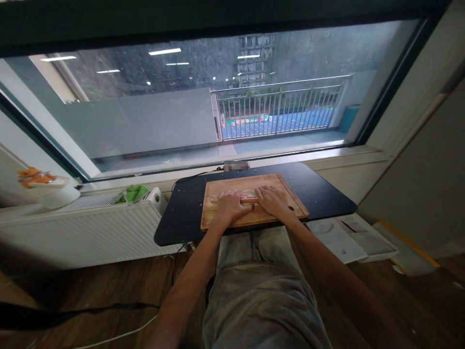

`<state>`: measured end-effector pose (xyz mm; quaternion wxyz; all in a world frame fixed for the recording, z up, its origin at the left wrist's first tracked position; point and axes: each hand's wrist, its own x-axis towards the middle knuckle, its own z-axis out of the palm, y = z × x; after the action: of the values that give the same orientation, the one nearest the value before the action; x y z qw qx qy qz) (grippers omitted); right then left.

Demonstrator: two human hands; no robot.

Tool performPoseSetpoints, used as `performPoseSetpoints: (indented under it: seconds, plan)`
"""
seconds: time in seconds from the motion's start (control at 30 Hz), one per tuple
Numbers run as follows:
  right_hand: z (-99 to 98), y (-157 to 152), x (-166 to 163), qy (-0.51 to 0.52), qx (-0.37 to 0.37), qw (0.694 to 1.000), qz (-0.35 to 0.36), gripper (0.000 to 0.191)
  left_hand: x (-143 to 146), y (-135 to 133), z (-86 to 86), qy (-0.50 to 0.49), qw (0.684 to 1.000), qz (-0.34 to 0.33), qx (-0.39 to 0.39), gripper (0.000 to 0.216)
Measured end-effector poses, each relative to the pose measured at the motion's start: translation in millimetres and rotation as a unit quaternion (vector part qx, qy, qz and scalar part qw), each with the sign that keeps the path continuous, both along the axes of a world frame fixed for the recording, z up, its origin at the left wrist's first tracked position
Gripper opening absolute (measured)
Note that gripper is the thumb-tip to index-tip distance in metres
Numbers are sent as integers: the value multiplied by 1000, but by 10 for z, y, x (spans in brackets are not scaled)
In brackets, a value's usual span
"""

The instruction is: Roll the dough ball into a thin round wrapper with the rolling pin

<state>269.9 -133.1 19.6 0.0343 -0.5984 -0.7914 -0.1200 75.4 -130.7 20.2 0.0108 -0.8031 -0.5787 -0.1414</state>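
Note:
A wooden cutting board [290, 206] lies on the black tabletop in front of me. Across it runs a slim rolling pin [249, 198] with a red and white label in its middle. My left hand [231, 207] is closed over the pin's left part, and its pale wooden end pokes out past the fingers. Over the right part, my right hand [271, 199] is curled the same way. Just behind the label shows a pale, flat patch, perhaps dough, partly hidden by the pin and hands.
The black table [319, 191] stands against the window sill. A small blurred box [237, 166] with a cable sits at its back edge. To the left, a white radiator [109, 232] carries a green cloth [135, 193]. Low on the right is a white drawer-like unit [348, 237].

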Motion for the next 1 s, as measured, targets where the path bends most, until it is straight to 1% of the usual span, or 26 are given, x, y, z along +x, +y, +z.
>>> performPoseSetpoints:
  seconds: [0.1,0.2,0.3,0.47,0.53,0.6,0.7,1.0]
  plan:
    - [-33,25,27,-8,6,1000,12,40,-41,11,45,-2,1000,-17,-15,60]
    - [-57,69,59,-19,5,999,37,37,-107,50,91,-2,998,-49,-30,63]
    - [-65,127,81,-33,7,998,58,36,-136,122,106,11,998,-58,-33,61]
    - [-101,220,106,-44,19,997,67,38,-94,256,92,57,996,-36,-50,54]
    - [-127,235,116,-35,25,997,64,38,-76,282,98,65,997,-12,-50,53]
    - [-148,229,122,-25,30,997,60,39,-65,284,110,59,997,27,-47,51]
    - [-153,185,114,-14,30,998,52,40,-62,245,114,50,996,68,-37,48]
    - [-14,-27,49,6,9,1000,18,43,-81,18,-3,22,995,96,9,46]
